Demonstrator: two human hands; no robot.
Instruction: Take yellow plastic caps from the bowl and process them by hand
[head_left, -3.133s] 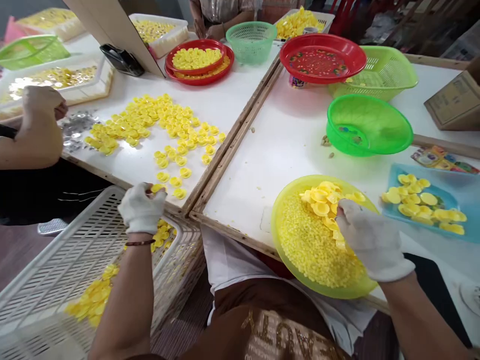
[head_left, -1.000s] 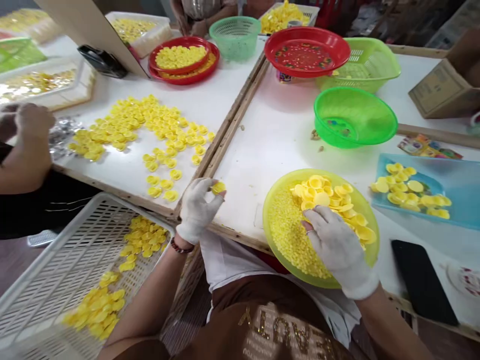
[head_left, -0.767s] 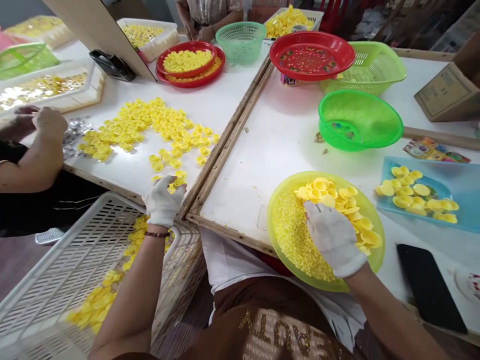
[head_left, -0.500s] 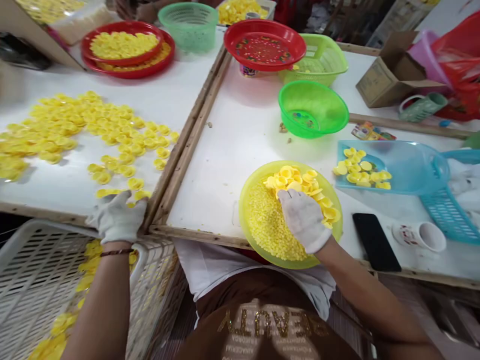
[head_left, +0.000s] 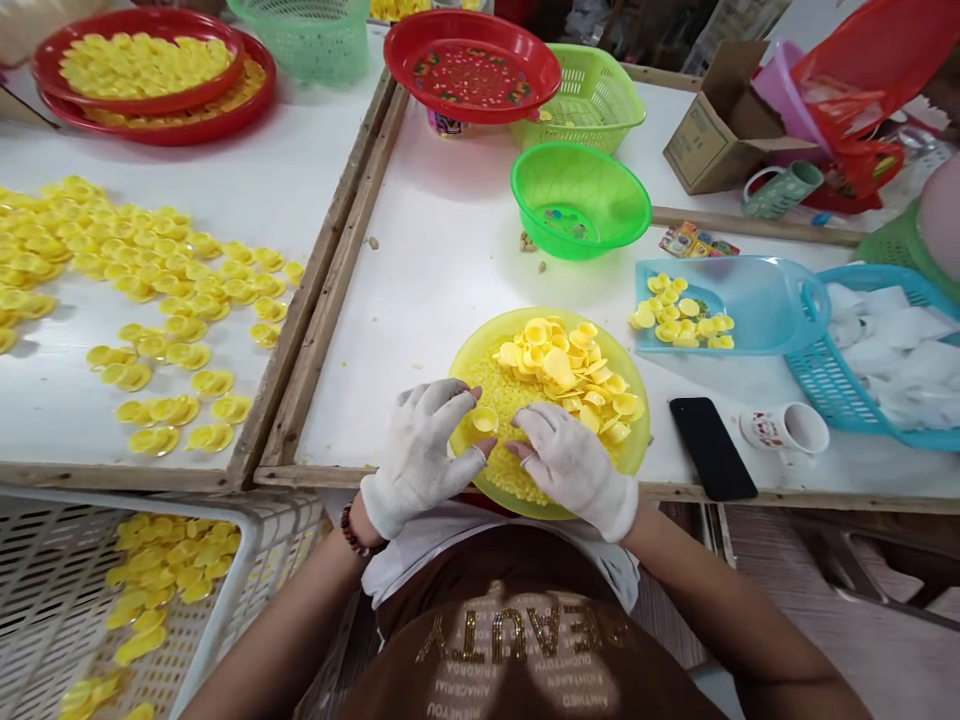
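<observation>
My left hand [head_left: 429,445], in a white glove with bare fingertips, is over the left side of the yellow bowl [head_left: 637,440]. Its thumb and fingers hold a small yellow cup [head_left: 484,420]. My right hand [head_left: 574,462], gloved the same way, is above the bowl just right of that cup. The right fingers are curled with a gap at the tips, and nothing shows between them. Small yellow pellets [head_left: 514,385] fill the bowl's left and front. A heap of yellow cups [head_left: 559,368] lies at its back and right.
Many yellow cup pieces [head_left: 172,295] lie on the left table. A white crate [head_left: 217,620] stands below it. Behind the bowl is a green basin [head_left: 581,200]; to the right are a blue scoop [head_left: 772,305], a black phone [head_left: 712,447] and a mug [head_left: 806,430].
My left hand has come from the left table to the bowl and now holds a cup. My right hand has left the cup heap and moved toward the left hand. The view has shifted.
</observation>
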